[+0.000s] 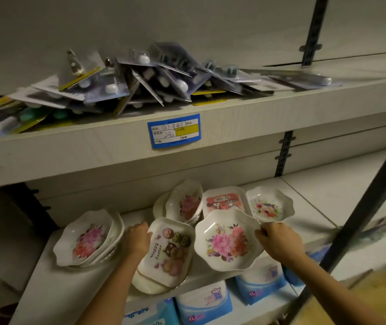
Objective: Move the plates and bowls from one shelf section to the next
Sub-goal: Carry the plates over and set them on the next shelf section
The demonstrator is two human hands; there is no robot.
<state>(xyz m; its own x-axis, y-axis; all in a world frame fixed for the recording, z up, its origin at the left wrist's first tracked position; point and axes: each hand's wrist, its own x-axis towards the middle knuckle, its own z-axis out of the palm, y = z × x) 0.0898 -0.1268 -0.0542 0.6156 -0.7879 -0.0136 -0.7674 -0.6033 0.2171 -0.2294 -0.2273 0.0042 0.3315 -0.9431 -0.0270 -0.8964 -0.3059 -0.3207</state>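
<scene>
On the middle shelf (46, 259) lie white dishes with printed pictures. My left hand (138, 239) grips the left rim of a stack of rectangular plates with an owl cartoon (167, 252). My right hand (278, 240) holds the right rim of a scalloped bowl with pink flowers (227, 240), tilted towards me. A tilted stack of flower bowls (85, 238) lies to the left. Behind stand another flower bowl stack (186, 202), a square plate with red print (225, 200) and a small flower dish (268, 205).
The upper shelf (70, 146) holds a heap of blister-packed goods (140, 83) and a blue price label (174, 131). Blue and white XL packages (203, 303) sit below. A dark upright post (361, 212) crosses diagonally on the right; the shelf section beyond it (342, 181) is bare.
</scene>
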